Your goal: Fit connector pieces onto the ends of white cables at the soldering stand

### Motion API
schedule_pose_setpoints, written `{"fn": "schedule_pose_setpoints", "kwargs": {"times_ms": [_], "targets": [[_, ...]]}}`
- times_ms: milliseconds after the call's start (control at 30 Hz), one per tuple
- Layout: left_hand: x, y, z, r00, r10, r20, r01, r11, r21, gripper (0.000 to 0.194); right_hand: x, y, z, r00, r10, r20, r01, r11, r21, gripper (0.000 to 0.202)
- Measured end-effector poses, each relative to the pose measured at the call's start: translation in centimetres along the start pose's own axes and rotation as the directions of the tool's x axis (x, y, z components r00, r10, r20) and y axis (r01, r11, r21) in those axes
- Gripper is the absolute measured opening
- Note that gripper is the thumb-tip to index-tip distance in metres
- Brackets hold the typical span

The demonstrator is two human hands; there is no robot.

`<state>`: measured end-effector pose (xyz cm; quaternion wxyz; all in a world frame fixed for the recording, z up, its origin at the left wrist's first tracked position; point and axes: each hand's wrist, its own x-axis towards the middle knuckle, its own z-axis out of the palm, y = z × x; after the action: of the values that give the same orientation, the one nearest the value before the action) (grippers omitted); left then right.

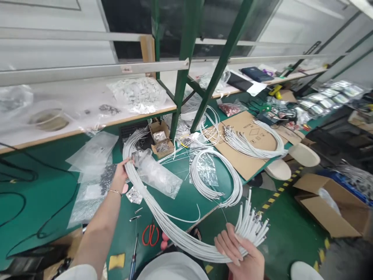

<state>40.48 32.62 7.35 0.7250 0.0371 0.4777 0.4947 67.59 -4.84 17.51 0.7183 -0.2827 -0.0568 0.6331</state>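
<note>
A thick bundle of white cables [167, 227] curves from the back of the green table [171, 171] toward the lower right. My left hand [124, 170] grips the bundle near its far end. Near the cut ends at the lower right, my right hand [240, 249] is closed around the same bundle, its fingers wrapped over the cables. The ends fan out above that hand. One loose cable [186, 221] sticks out from the middle. A coiled white bundle [237, 181] lies on the table between and beyond my hands.
Red-handled scissors [150, 235], a screwdriver [133, 258] and a yellow sponge [117, 261] lie near the front edge. Plastic bags [159, 175] and small boxes [163, 147] sit behind. Another cable bundle [250, 147] rests on cardboard [246, 167]. Green posts [182, 77] support the shelf [87, 89].
</note>
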Motion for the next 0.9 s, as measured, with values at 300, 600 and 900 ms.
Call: {"fn": "schedule_pose_setpoints", "kwargs": {"times_ms": [300,600,900], "targets": [[-1.9,5.4,6.2,0.968,-0.003,0.25,0.0,1.0,0.014,0.028,-4.0,-1.5,-3.7,0.986,-0.135,0.096,0.142,0.987,-0.072,0.025],[-12.9,0.7,2.3,0.927,0.001,0.375,-0.014,0.999,0.032,0.02,-11.0,-4.2,-13.6,0.966,-0.194,-0.172,0.208,0.975,0.071,0.03],[-23.0,-4.9,1.2,0.897,0.037,0.44,-0.114,0.982,0.15,0.027,-14.2,-6.0,-24.9,0.913,-0.175,-0.368,0.254,0.951,0.177,0.037]]}}
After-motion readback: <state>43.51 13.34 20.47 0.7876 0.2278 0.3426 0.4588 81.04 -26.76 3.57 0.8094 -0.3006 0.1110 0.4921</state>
